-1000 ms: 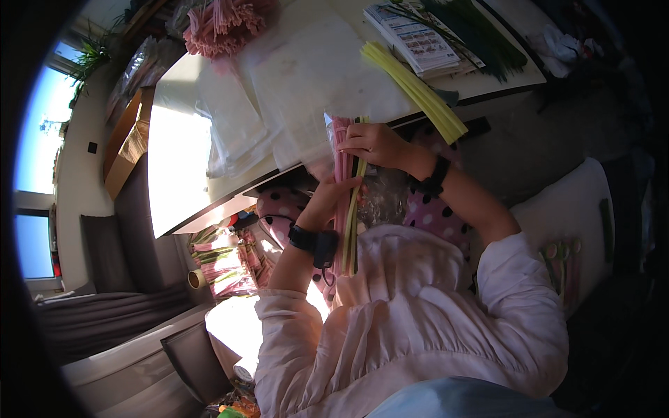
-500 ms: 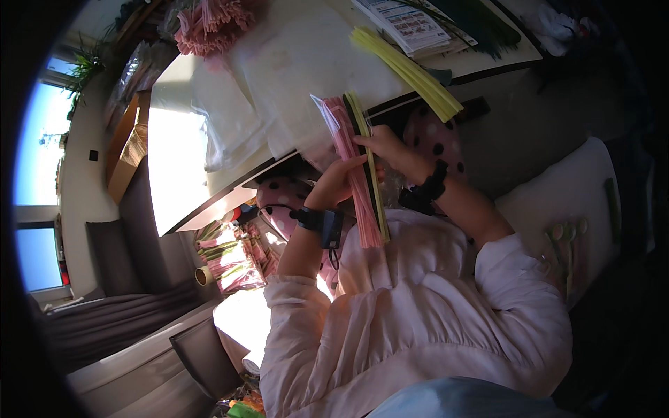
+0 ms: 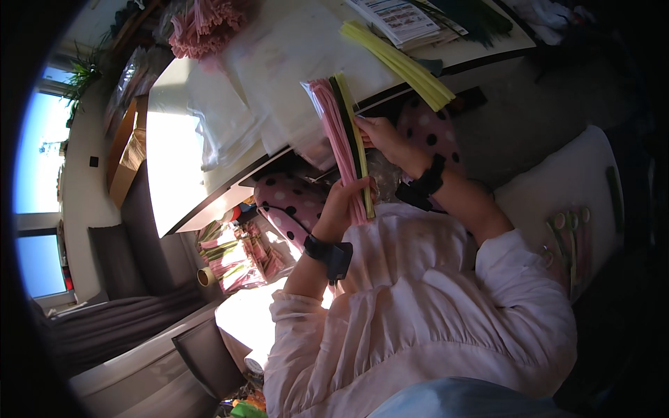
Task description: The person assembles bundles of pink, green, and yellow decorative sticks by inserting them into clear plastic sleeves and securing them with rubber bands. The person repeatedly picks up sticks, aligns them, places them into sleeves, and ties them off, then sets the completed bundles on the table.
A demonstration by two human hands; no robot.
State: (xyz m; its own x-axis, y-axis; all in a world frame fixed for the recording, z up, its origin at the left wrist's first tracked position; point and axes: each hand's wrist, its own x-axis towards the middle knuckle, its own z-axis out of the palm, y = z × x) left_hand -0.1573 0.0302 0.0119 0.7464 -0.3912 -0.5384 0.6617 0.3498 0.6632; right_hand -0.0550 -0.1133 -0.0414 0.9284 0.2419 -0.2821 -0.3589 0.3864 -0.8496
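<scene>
A bundle of long pipe cleaners [image 3: 337,139], pink beside dark green and pale yellow, sits in a narrow clear plastic bag [image 3: 309,89] in front of my chest. My left hand [image 3: 343,200] is closed round the lower end of the bundle, where the stems poke out below the fingers. Higher up on the right side, my right hand [image 3: 378,134] is closed, its thumb and fingers pinching the bag's clear edge beside the yellow stems. Part of the fingertips is hidden.
On the white table [image 3: 279,83] lie clear plastic bags [image 3: 223,132], a pink pipe cleaner pile [image 3: 202,31], yellow stems [image 3: 397,63] overhanging the edge, and printed sheets [image 3: 401,21]. Filled packs [image 3: 237,258] lie lower left; scissors [image 3: 573,221] rest on a pale cushion at right.
The bundle has shifted up and slightly left, further into the bag. My left hand has slid down to its lower end; my right hand has moved from the stems to the bag's edge.
</scene>
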